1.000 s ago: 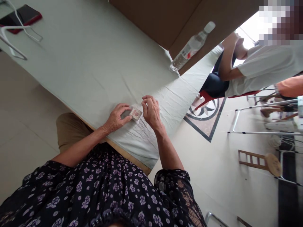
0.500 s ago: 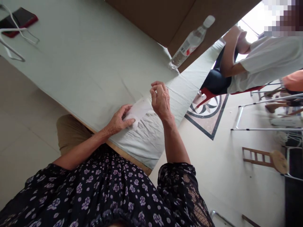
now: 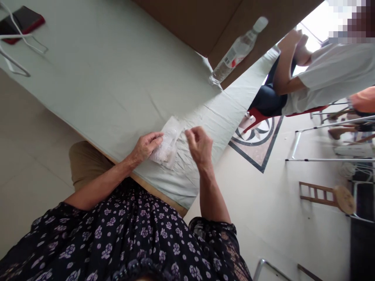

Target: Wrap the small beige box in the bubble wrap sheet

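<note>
A small translucent plastic bag lies near the front of the cloth-covered table, its surface wrinkled and whitish; what is inside it cannot be made out. Over the bag's left edge, my left hand is closed, thumb and fingers pinching it. My right hand hovers just right of the bag, slightly blurred, its fingers curled and thumb against the forefinger. Whatever sits in that pinch, if anything, is too small or hidden to name.
A clear water bottle lies against a brown cardboard box at the back. At far left are a phone with a red edge and a white wire frame. A seated person in a white shirt is at right.
My right hand has come down and nearer to me beside the bag. The left hand has shifted slightly left, and the bag now lies turned, with more of its wrinkled surface showing.
</note>
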The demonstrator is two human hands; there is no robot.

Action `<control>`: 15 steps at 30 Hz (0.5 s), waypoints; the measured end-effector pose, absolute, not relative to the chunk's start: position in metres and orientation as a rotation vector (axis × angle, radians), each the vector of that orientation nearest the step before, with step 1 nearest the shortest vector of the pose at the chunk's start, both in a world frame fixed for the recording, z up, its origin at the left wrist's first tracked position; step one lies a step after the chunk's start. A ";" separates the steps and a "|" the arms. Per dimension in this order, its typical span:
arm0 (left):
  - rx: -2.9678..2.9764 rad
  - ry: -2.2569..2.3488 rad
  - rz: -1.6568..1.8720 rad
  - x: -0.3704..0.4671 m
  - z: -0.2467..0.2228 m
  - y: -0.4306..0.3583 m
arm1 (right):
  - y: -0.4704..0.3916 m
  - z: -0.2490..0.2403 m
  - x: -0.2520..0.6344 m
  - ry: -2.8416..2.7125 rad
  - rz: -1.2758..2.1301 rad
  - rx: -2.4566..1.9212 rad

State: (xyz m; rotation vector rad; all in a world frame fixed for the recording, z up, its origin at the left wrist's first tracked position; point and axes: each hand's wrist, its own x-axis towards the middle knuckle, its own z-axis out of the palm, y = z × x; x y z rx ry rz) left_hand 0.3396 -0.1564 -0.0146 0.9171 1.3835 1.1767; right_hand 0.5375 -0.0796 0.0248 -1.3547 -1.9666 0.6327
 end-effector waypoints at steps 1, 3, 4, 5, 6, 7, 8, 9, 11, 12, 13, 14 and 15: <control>0.900 1.375 1.185 0.341 -0.014 -0.157 | -0.091 0.022 0.534 -2.017 0.672 -1.379; 0.897 1.372 1.187 0.344 -0.012 -0.157 | -0.107 0.012 0.527 -2.086 0.667 -1.453; 0.912 1.382 1.190 0.344 -0.012 -0.157 | -0.110 0.007 0.524 -2.093 0.648 -1.503; 0.938 1.404 1.195 0.343 -0.013 -0.157 | -0.112 0.001 0.523 -2.086 0.629 -1.552; 0.979 1.438 1.199 0.342 -0.013 -0.157 | -0.112 -0.004 0.523 -2.068 0.623 -1.592; 1.041 1.486 1.203 0.340 -0.014 -0.157 | -0.110 -0.009 0.524 -2.045 0.634 -1.612; 1.125 1.544 1.203 0.337 -0.014 -0.157 | -0.109 -0.012 0.525 -2.022 0.658 -1.608; 1.226 1.608 1.201 0.334 -0.013 -0.157 | -0.108 -0.014 0.527 -2.001 0.692 -1.584; 1.441 1.725 1.186 0.330 -0.010 -0.157 | -0.108 -0.016 0.529 -1.963 0.759 -1.508; 1.536 1.767 1.171 0.329 -0.007 -0.158 | -0.109 -0.016 0.530 -1.947 0.785 -1.471; 1.614 1.799 1.151 0.330 -0.004 -0.158 | -0.111 -0.015 0.529 -1.937 0.804 -1.440; 1.676 1.823 1.125 0.332 -0.001 -0.158 | -0.113 -0.015 0.528 -1.929 0.818 -1.411; 1.729 1.841 1.096 0.335 0.002 -0.158 | -0.116 -0.014 0.526 -1.922 0.829 -1.383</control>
